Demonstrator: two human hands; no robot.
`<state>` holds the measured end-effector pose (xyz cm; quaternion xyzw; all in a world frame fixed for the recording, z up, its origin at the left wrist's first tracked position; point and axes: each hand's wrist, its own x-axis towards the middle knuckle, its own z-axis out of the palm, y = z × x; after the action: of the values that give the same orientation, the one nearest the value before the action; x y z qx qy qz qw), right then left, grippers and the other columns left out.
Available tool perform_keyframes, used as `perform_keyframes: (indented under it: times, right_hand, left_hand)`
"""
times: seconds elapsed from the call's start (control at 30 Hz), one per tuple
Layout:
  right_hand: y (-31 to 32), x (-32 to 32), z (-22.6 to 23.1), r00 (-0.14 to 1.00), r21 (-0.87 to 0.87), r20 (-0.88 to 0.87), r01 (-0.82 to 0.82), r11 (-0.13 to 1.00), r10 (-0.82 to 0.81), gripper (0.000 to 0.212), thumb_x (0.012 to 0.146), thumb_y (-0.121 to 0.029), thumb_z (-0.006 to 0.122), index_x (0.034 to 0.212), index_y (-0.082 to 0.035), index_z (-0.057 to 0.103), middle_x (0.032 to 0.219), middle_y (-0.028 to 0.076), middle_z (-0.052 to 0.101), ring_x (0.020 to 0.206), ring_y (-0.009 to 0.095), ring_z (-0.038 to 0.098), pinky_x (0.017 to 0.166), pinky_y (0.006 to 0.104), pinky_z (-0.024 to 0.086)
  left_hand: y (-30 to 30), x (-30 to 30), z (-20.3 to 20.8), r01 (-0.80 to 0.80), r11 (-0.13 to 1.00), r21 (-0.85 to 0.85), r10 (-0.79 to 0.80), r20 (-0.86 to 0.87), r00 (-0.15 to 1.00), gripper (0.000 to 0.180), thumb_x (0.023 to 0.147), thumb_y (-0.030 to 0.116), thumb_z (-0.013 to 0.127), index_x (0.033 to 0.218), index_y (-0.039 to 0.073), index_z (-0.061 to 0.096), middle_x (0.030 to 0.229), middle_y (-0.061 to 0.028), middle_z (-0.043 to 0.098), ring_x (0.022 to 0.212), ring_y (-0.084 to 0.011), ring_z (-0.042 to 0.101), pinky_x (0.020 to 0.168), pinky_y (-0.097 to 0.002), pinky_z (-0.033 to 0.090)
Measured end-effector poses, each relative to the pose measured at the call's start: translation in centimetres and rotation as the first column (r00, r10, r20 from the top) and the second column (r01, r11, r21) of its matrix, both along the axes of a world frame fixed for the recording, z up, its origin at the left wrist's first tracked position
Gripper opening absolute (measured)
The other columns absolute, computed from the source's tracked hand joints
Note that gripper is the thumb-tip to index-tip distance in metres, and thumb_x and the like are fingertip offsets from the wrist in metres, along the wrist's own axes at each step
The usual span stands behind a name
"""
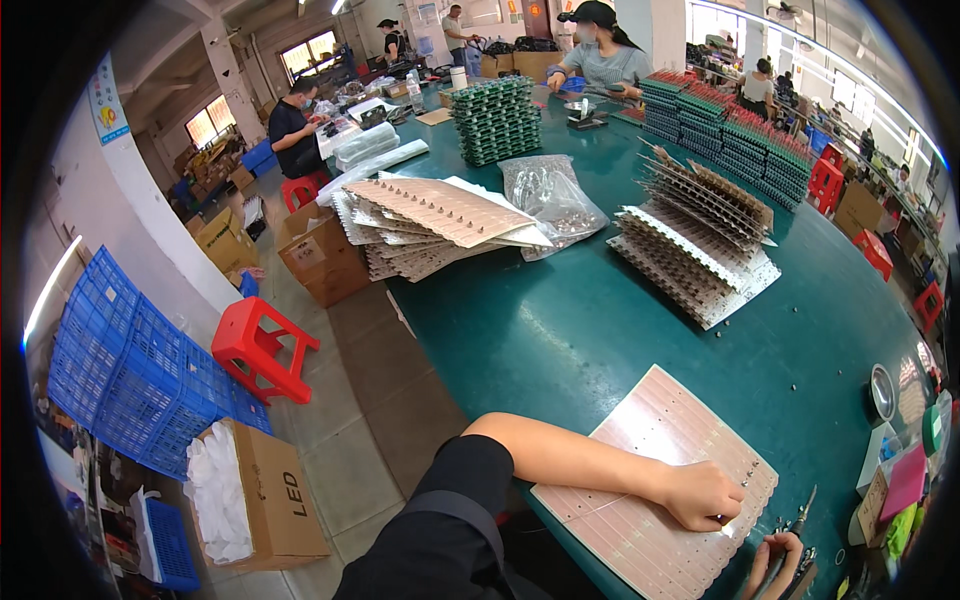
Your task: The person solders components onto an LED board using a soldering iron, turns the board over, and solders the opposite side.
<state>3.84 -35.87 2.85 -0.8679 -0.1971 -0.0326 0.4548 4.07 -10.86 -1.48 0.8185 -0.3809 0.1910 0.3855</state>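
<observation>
A pale copper-coloured circuit board panel (610,535) with scalloped edges lies at the table's near edge. My left hand (703,496) rests on its right part, fingers curled down; whatever they pinch is hidden. Small metal parts (748,472) stand in a row on the board just beyond these fingers. At the lower right, my right hand (772,566) is closed around what looks like a pair of pliers (801,512), its narrow tip pointing up and away. Dark small pieces lie on the table around that tool.
Farther back are stacked panels (430,210), a clear bag of small parts (553,200), another panel stack (690,240) and green board stacks (495,120). A metal bowl (881,392) stands at right. Left of the green table (480,330) are a red stool (262,345) and a carton (275,500).
</observation>
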Motion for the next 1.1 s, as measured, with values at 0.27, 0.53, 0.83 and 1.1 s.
perform_keyframes:
  times: [0.27,0.53,0.83,1.1]
  right_hand:
    - [0.1,-0.1,0.1,1.000,0.047,-0.012,0.020,0.999,-0.020,0.019,0.095,-0.003,0.059,0.114,-0.002,0.056,0.103,0.010,0.062,0.097,0.018,0.061,0.091,0.0281,0.047]
    - [-0.1,-0.1,0.1,1.000,-0.017,-0.014,0.011,1.000,-0.011,0.021,0.095,0.000,0.058,0.116,-0.003,0.055,0.107,0.009,0.060,0.100,0.018,0.060,0.091,0.0276,0.047]
    - [0.1,0.1,-0.5,0.998,0.140,0.050,0.028,0.990,-0.036,0.023,0.092,-0.001,0.063,0.114,-0.003,0.055,0.103,0.009,0.061,0.096,0.016,0.060,0.085,0.0255,0.049]
    - [0.6,-0.3,0.9,0.992,-0.057,0.120,0.045,0.997,-0.038,0.020,0.093,-0.001,0.063,0.111,-0.002,0.056,0.100,0.010,0.063,0.092,0.016,0.061,0.084,0.0268,0.050]
  left_hand:
    - [0.0,0.0,0.0,0.010,1.000,-0.011,-0.010,-0.006,1.000,0.014,0.076,0.014,0.066,0.073,0.006,0.055,0.074,-0.0088,0.054,0.063,-0.0321,0.059,0.051,-0.0442,0.046]
    - [-0.1,0.1,-0.2,0.006,1.000,-0.002,-0.006,-0.009,1.000,0.014,0.076,0.015,0.066,0.073,0.006,0.056,0.073,-0.0087,0.055,0.063,-0.0318,0.059,0.051,-0.0437,0.046]
    - [0.0,0.1,-0.1,0.013,1.000,-0.004,-0.013,-0.018,1.000,0.014,0.075,0.016,0.066,0.072,0.006,0.056,0.073,-0.0088,0.056,0.066,-0.0316,0.060,0.054,-0.0433,0.047]
    - [0.0,0.1,-0.1,0.017,1.000,0.001,-0.017,-0.029,0.999,0.014,0.076,0.016,0.066,0.072,0.007,0.056,0.073,-0.0086,0.056,0.066,-0.0314,0.061,0.054,-0.0436,0.047]
